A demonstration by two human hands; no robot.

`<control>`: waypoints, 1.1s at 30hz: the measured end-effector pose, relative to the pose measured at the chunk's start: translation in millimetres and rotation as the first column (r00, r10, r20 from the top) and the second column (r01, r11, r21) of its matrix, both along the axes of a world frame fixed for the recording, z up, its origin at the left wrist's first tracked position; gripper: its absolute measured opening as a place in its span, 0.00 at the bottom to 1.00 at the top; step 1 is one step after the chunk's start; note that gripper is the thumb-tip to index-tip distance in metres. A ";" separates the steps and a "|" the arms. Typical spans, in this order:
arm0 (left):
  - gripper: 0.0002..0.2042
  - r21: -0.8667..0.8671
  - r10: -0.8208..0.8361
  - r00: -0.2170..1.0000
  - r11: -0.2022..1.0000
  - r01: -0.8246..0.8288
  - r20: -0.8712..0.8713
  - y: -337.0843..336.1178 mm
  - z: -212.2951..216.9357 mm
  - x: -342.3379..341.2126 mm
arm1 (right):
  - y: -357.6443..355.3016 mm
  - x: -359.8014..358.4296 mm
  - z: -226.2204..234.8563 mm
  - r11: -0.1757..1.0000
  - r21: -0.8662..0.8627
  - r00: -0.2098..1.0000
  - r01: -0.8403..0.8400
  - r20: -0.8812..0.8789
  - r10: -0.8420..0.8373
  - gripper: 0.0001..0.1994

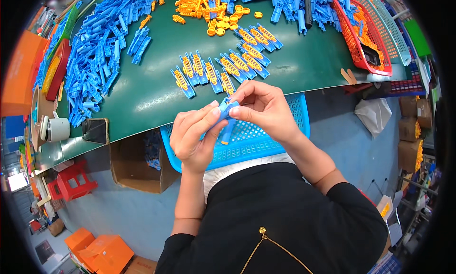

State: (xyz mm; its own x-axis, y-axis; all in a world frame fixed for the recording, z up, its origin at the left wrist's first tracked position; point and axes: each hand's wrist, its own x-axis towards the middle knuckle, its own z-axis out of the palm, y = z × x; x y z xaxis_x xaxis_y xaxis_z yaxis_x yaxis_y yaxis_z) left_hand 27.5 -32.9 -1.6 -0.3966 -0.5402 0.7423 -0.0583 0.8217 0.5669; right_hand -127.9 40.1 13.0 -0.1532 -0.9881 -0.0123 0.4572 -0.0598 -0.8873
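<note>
My left hand (194,137) and my right hand (266,111) meet over the table's near edge. Their fingertips pinch a small blue plastic part (229,108) from both sides. Below it a blue stick-like piece (228,133) with an orange end points down; whether it joins the held part I cannot tell. A light blue basket (287,148) lies under my hands at my lap. Just beyond my fingers, blue pieces with orange ladder-shaped inserts (199,67) lie in slanting rows on the green table (147,89).
A large heap of blue parts (95,51) covers the table's left side. Orange parts (194,5) and round yellow caps (232,19) lie at the back. A red basket (342,24) of orange parts stands right. A mug (58,127) and a phone (95,130) sit left, near the edge.
</note>
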 end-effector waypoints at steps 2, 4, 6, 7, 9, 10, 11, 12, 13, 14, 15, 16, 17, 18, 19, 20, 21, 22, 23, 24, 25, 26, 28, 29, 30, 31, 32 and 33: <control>0.16 0.129 -0.016 1.000 0.992 0.016 0.000 1.1 -3.5 6.4 | -1.7 1.2 6.1 0.998 -0.044 0.942 0.054 -0.329 -0.065 0.11; 0.16 0.252 -0.037 0.999 0.967 0.037 -0.005 6.1 -2.7 10.8 | -0.9 1.4 8.2 0.997 -0.068 0.962 0.044 -0.267 -0.061 0.12; 0.15 0.451 -0.025 1.000 0.892 0.020 0.004 13.0 0.8 9.5 | 1.1 0.4 6.0 0.994 -0.086 0.971 0.062 -0.224 -0.080 0.15; 0.15 0.450 -0.025 1.000 0.893 0.020 0.005 13.3 2.6 7.7 | 1.0 -1.2 1.7 0.994 -0.088 0.971 0.063 -0.223 -0.081 0.15; 0.14 0.680 -0.167 0.986 0.722 0.126 -0.005 12.7 6.0 3.7 | -0.9 -5.9 -4.4 0.999 -0.049 0.983 0.002 -0.185 -0.011 0.14; 0.12 0.747 -0.241 0.966 0.624 0.230 -0.096 12.8 3.0 2.0 | -1.2 -7.6 -3.6 0.999 -0.048 0.983 -0.001 -0.183 -0.008 0.14; 0.12 0.748 -0.238 0.967 0.624 0.226 -0.093 12.3 2.9 2.1 | -1.5 -9.4 -1.1 0.997 -0.059 0.967 -0.039 -0.252 0.023 0.13; 0.12 0.836 -0.314 0.898 0.360 0.414 -0.309 11.6 4.6 2.0 | -1.8 -11.0 0.0 0.995 -0.068 0.946 -0.078 -0.321 0.052 0.11; 0.11 0.820 -0.320 0.790 0.063 0.569 -0.523 10.3 6.3 2.3 | -1.9 -11.8 -1.2 0.994 -0.070 0.946 -0.079 -0.319 0.053 0.11; 0.10 0.798 -0.360 0.742 -0.011 0.603 -0.566 8.5 5.7 2.7 | -1.8 -12.4 -3.5 0.989 -0.118 0.940 -0.084 -0.339 0.040 0.09; 0.10 0.798 -0.361 0.742 -0.009 0.602 -0.564 9.4 4.9 3.2 | -1.8 -12.4 -5.2 0.982 -0.166 0.933 -0.090 -0.359 0.025 0.07; 0.11 0.835 -0.367 0.791 0.065 0.546 -0.489 9.9 2.7 1.8 | -2.0 -12.6 -6.2 0.981 -0.170 0.932 -0.089 -0.363 0.022 0.07; 0.11 0.863 -0.365 0.835 0.139 0.486 -0.412 11.2 0.7 0.3 | -0.6 -11.1 -6.6 0.982 -0.181 0.917 -0.054 -0.398 -0.023 0.07; 0.11 0.874 -0.326 0.881 0.232 0.426 -0.343 14.9 -1.1 -1.5 | 0.0 -10.1 -7.3 0.981 -0.194 0.899 -0.020 -0.433 -0.067 0.06; 0.11 0.873 -0.329 0.879 0.231 0.429 -0.345 19.8 -2.4 -4.8 | 1.4 -8.1 -9.9 0.981 -0.194 0.898 -0.017 -0.435 -0.070 0.06; 0.11 0.858 -0.276 0.908 0.327 0.397 -0.315 24.4 -3.6 -8.7 | 1.8 -5.6 -13.2 0.982 -0.189 0.925 0.018 -0.370 -0.088 0.06; 0.10 0.836 -0.218 0.932 0.418 0.356 -0.289 27.7 -4.6 -12.3 | 2.1 -4.8 -15.0 0.982 -0.181 0.947 0.053 -0.303 -0.107 0.06; 0.12 0.831 -0.234 0.937 0.439 0.340 -0.260 26.1 0.4 -17.4 | 1.4 -9.3 -13.3 0.986 -0.165 0.935 0.034 -0.343 -0.090 0.07; 0.12 0.833 -0.233 0.938 0.438 0.338 -0.258 22.5 2.0 -18.2 | -1.9 -11.8 -12.4 0.986 -0.164 0.936 0.034 -0.340 -0.088 0.07; 0.13 0.870 -0.272 0.880 0.207 0.448 -0.389 18.2 2.9 -17.2 | -5.2 -14.1 -11.8 0.967 -0.248 0.904 0.059 -0.398 -0.158 0.09; 0.16 0.846 -0.274 0.809 -0.036 0.532 -0.520 14.1 4.8 -18.5 | -6.5 -15.7 -9.3 0.940 -0.332 0.864 0.077 -0.449 -0.229 0.11; 0.19 0.868 -0.289 0.828 -0.022 0.495 -0.480 10.6 10.2 -21.7 | -5.3 -12.4 1.7 0.961 -0.263 0.908 0.081 -0.378 -0.180 0.17; 0.18 0.845 -0.322 0.785 -0.125 0.519 -0.530 4.7 13.4 -19.6 | -3.3 -16.1 -2.7 0.977 -0.214 0.901 0.022 -0.418 -0.112 0.18; 0.18 0.814 -0.350 0.735 -0.227 0.534 -0.580 0.9 14.7 -18.9 | -3.3 -19.2 -6.1 0.986 -0.165 0.889 -0.035 -0.456 -0.044 0.19; 0.17 0.787 -0.333 0.714 -0.304 0.537 -0.616 -1.5 14.3 -18.7 | -6.3 -23.5 -10.2 0.978 -0.200 0.906 -0.053 -0.422 -0.037 0.19; 0.17 0.788 -0.337 0.714 -0.307 0.533 -0.614 -0.1 12.4 -18.5 | -6.1 -24.4 -13.5 0.979 -0.200 0.907 -0.048 -0.420 -0.041 0.19; 0.18 0.788 -0.328 0.717 -0.225 0.573 -0.615 2.2 10.8 -17.7 | -5.8 -25.2 -16.3 0.980 -0.198 0.911 -0.033 -0.408 -0.052 0.19; 0.18 0.782 -0.318 0.720 -0.141 0.607 -0.617 4.3 10.1 -16.8 | -5.5 -26.1 -17.9 0.980 -0.196 0.916 -0.019 -0.397 -0.062 0.18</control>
